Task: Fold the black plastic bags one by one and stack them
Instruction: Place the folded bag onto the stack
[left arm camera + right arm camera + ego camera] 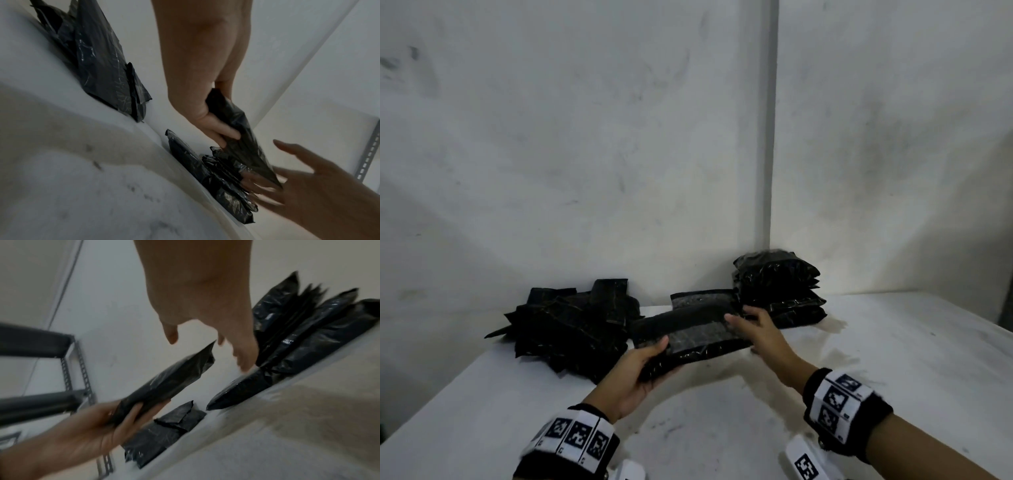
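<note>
The left hand [635,368] has its grip curled round the near end of a folded black bag [688,334], thumb on top, held just above the white table [893,359]; the right hand [756,329] has fingers spread and relaxed at the bag's far end, whether touching I cannot tell; a loose pile of bags [571,325] lies left; a folded stack [779,287] stands right, against the scuffed white wall [585,137]; both wrists wear marker-patterned bands [578,440]; no readable writing.

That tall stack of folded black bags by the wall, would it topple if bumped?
Probably it would. The stack of folded bags stands high, with puffy, uneven layers. The glossy plastic looks slippery, so the top bags would likely slide off. They seem light, so even a small nudge might shift them.
</note>
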### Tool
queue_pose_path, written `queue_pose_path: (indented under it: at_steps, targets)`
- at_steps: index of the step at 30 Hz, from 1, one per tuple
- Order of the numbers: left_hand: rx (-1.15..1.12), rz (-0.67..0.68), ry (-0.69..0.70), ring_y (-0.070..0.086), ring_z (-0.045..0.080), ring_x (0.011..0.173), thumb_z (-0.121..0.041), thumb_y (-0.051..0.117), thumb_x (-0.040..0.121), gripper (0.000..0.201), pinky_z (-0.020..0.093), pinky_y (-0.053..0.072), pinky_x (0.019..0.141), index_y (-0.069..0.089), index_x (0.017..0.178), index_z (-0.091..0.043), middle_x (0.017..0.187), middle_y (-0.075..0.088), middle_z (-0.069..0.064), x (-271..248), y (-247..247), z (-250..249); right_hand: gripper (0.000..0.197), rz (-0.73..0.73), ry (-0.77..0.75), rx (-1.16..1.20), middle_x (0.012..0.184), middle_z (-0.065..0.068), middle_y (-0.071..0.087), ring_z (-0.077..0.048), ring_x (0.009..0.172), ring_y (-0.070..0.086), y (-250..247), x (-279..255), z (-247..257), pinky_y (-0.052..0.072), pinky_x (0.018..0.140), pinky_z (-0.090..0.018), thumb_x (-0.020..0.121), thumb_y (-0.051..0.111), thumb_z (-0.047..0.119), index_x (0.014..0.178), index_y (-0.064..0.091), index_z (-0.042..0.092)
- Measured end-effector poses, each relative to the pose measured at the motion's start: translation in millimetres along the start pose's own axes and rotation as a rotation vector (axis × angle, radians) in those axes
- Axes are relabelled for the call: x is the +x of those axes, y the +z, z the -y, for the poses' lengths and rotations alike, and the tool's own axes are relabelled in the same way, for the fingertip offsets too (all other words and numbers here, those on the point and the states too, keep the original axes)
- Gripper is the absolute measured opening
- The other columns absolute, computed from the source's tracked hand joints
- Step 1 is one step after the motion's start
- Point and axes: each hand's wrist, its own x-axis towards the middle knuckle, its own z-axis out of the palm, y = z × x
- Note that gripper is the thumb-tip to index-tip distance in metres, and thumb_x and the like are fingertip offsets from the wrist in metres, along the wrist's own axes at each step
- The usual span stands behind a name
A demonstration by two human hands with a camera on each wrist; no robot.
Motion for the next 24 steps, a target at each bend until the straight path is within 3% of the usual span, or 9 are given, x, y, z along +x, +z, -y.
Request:
queue_pose_path:
  at_steps: [1, 3, 6, 8, 12, 15, 19, 24]
  targets:
    - [-0.018, -0.008, 0.003, 0.059, 0.035, 0.115, -0.01, 0.064, 0.082, 0.047, 0.04, 0.058, 0.079, 0.055, 0.125, 0.007, 0.12, 0.063, 0.025, 2.1, 0.5, -3.6, 0.054, -0.054, -0.201, -0.108, 0.129, 0.006, 0.049, -0.01, 0.118, 0.051, 4.3, 0.7, 1.1, 0.046, 0.093, -0.028, 0.083, 0.072, 0.041, 0.128, 0.046, 0.028]
    - [-0.006, -0.035, 0.014, 0.061, 0.034, 0.11, -0.009, 0.063, 0.085, 0.044, 0.037, 0.06, 0.071, 0.055, 0.124, 0.008, 0.121, 0.062, 0.026, 7.3, 2.1, -11.1, 0.064, 0.012, -0.587, -0.403, 0.137, 0.013, 0.042, -0.004, 0.128, 0.042, 12.5, 4.1, 3.0, 0.038, 0.108, -0.03, 0.078, 0.071, 0.035, 0.135, 0.041, 0.035]
    - [0.001, -0.05, -0.006, 0.063, 0.033, 0.101, -0.012, 0.062, 0.087, 0.041, 0.036, 0.061, 0.065, 0.057, 0.122, 0.007, 0.122, 0.061, 0.026, 16.4, 3.6, -19.1, 0.078, 0.147, -0.855, -0.978, 0.154, 0.013, 0.028, -0.005, 0.145, 0.018, 25.4, 11.9, 0.3, 0.005, 0.121, -0.032, 0.077, 0.062, 0.039, 0.147, 0.027, 0.041]
    - [0.007, -0.04, -0.015, 0.064, 0.032, 0.101, -0.013, 0.063, 0.084, 0.041, 0.037, 0.06, 0.068, 0.059, 0.12, 0.005, 0.118, 0.063, 0.025, 23.7, 4.4, -21.3, 0.072, 0.157, -0.882, -1.094, 0.156, 0.011, 0.028, -0.008, 0.146, 0.018, 32.9, 21.8, -7.1, 0.002, 0.121, -0.031, 0.084, 0.061, 0.038, 0.148, 0.029, 0.038]
    - [0.078, -0.017, -0.036, 0.065, 0.03, 0.095, -0.017, 0.061, 0.087, 0.03, 0.036, 0.059, 0.073, 0.064, 0.111, 0.001, 0.106, 0.068, 0.021, 37.3, 6.8, -23.3, 0.048, 0.135, -0.851, -1.046, 0.147, 0.002, 0.047, -0.019, 0.138, 0.041, 40.1, 42.1, -11.6, 0.027, 0.117, -0.037, 0.095, 0.055, 0.022, 0.142, 0.047, 0.031]
    - [0.112, -0.025, -0.039, 0.065, 0.031, 0.098, -0.03, 0.058, 0.092, 0.033, 0.037, 0.054, 0.084, 0.066, 0.109, -0.002, 0.108, 0.068, 0.019, 54.2, 8.8, -30.0, 0.045, 0.095, -0.874, -1.033, 0.139, -0.002, 0.055, -0.023, 0.129, 0.051, 40.7, 64.0, -10.4, 0.039, 0.109, -0.039, 0.093, 0.056, 0.016, 0.137, 0.054, 0.028]
    - [0.18, -0.114, 0.001, 0.061, 0.031, 0.095, -0.045, 0.047, 0.096, 0.04, 0.039, 0.051, 0.079, 0.062, 0.105, -0.009, 0.105, 0.065, 0.015, 77.5, 9.9, -42.6, 0.049, 0.04, -0.834, -1.037, 0.137, -0.007, 0.057, -0.028, 0.13, 0.05, 40.6, 109.3, -5.5, 0.031, 0.112, -0.039, 0.088, 0.056, 0.007, 0.134, 0.058, 0.023]
    - [0.367, -0.209, 0.078, 0.061, 0.023, 0.084, -0.024, 0.048, 0.099, 0.017, 0.031, 0.052, 0.069, 0.06, 0.101, -0.011, 0.099, 0.063, 0.009, 88.7, -3.9, -44.9, 0.05, 0.043, -0.702, -1.071, 0.144, -0.006, 0.051, -0.025, 0.137, 0.042, 54.5, 156.3, -7.1, 0.018, 0.117, -0.034, 0.091, 0.05, 0.004, 0.137, 0.055, 0.022]
